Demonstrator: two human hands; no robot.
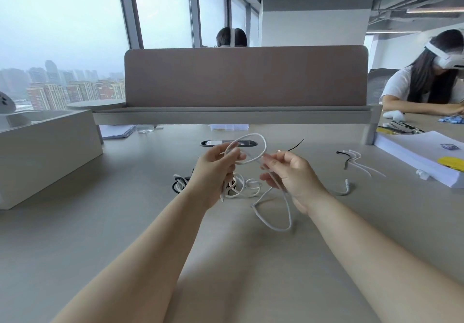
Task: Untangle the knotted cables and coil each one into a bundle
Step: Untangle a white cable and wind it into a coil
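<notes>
I hold a white cable (261,144) up above the desk. My left hand (216,169) is closed around one part of it, and a loop arches from there over to my right hand (291,174), which pinches the cable between thumb and fingers. Below my right hand the cable hangs in a long loop (281,224) down to the desk. Under my left hand lies a tangle of white cable (247,187) mixed with a black cable (178,184). A white plug end (347,182) rests on the desk to the right.
Loose black and white cable ties (356,159) lie at the right, next to a paper stack (424,157). A white box (47,152) stands at the left. A partition (246,76) closes the desk's far side. A person sits at the far right (426,81).
</notes>
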